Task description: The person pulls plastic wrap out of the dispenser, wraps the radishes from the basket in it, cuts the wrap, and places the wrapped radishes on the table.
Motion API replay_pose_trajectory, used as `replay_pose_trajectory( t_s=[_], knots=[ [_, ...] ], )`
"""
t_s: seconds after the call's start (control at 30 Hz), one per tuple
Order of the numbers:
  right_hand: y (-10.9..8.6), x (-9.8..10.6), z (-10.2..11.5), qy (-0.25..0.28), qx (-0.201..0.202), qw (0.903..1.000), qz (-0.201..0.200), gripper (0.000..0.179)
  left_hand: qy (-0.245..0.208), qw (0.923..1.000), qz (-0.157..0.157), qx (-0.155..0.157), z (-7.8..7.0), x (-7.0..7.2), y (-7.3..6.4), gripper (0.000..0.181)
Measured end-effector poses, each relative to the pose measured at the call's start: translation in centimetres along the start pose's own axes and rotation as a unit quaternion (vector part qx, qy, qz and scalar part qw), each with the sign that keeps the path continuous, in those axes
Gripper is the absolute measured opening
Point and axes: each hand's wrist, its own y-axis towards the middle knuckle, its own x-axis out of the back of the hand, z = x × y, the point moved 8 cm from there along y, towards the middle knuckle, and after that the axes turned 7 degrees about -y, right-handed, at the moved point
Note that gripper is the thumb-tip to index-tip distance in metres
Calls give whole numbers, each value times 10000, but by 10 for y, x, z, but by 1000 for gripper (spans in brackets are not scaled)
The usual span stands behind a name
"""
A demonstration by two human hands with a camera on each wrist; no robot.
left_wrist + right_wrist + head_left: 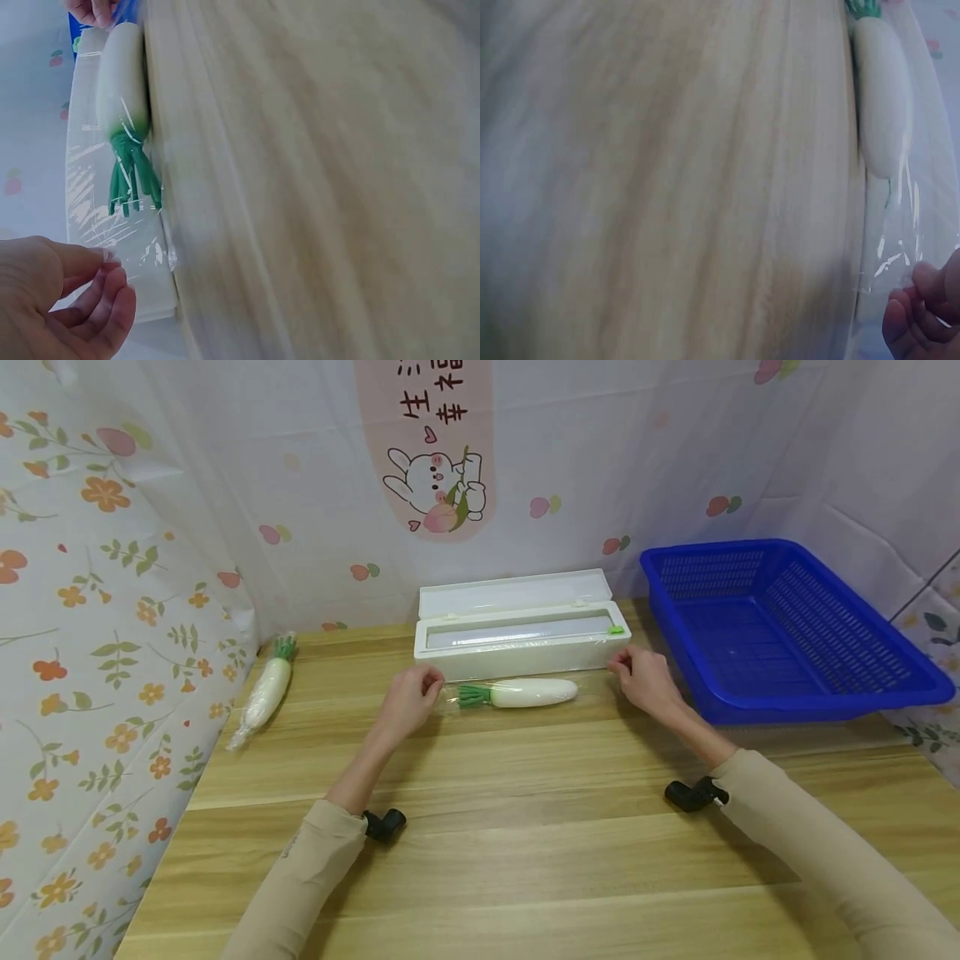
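Observation:
A white radish with green stalks lies lengthwise in front of a white cling film dispenser, whose lid stands raised. Clear cling film stretches over the radish and the front of the dispenser. Beyond the stalk end, my left hand pinches the film's edge between thumb and fingers. At the opposite end my right hand pinches the film too, just past the radish's rounded tip. The right wrist view shows wrinkled, shiny film leading to those fingertips.
Another radish, wrapped in film, lies at the table's left edge. A blue plastic basket stands at the right, close to my right hand. Behind the dispenser hangs a printed cloth. The wooden table extends toward me.

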Motion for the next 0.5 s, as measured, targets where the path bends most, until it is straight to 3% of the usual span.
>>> replay_pose_trajectory(
  t_s=[0.33, 0.5],
  knots=[
    [3, -7, -3, 20, -155, 9999, 11, 17, -214, 9966, -469, 649, 15, -1, 3, 8],
    [5, -9, -2, 42, -106, 9999, 94, 19, -275, 9935, -540, 968, 21, 0, 4, 11]
  ],
)
